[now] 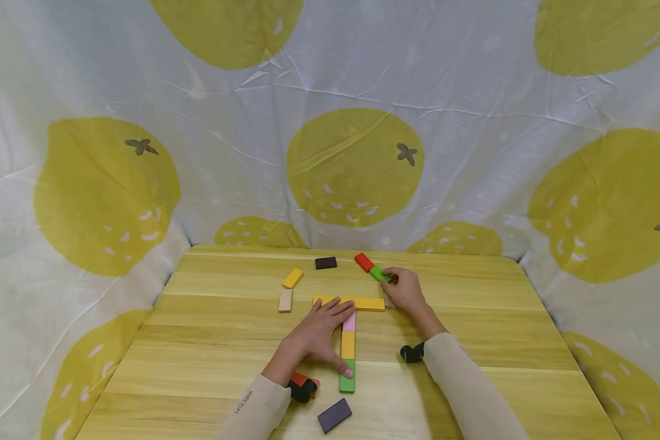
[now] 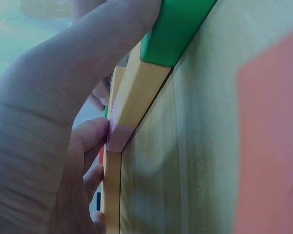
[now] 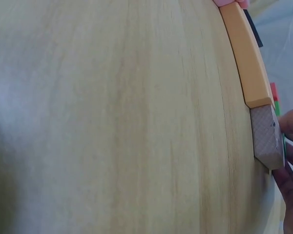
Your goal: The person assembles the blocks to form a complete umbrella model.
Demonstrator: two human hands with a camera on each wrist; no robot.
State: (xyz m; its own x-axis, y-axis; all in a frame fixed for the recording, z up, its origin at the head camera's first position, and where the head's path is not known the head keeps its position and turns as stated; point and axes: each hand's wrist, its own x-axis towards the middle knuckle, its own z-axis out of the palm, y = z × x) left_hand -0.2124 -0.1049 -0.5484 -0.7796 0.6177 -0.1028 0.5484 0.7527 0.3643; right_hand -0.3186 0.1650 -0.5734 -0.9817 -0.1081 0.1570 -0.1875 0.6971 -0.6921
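Observation:
Several flat blocks form a T on the table. Its crossbar is a row of yellow blocks [image 1: 370, 304], with a plain wood block [image 3: 266, 136] at its right end. Down the stem run a pink block [image 1: 349, 321], a yellow block [image 1: 348, 345] and a green block [image 1: 348, 384]. My left hand [image 1: 320, 330] spreads over the T, thumb on the stem's green block, fingertips at the crossbar. Beyond the crossbar's right end, my right hand [image 1: 406, 290] pinches the near end of another green block [image 1: 379, 273], whose far end meets a red block [image 1: 364, 263].
Left of the T lie a small yellow block [image 1: 293, 278] and a pale wood block [image 1: 285, 300]. A black block [image 1: 326, 263] lies toward the back edge. Nearer me are a dark grey block [image 1: 335, 415] and a red-orange block [image 2: 273, 141], partly covered by my left wrist. Lemon-print cloth [image 1: 456, 153] hangs behind.

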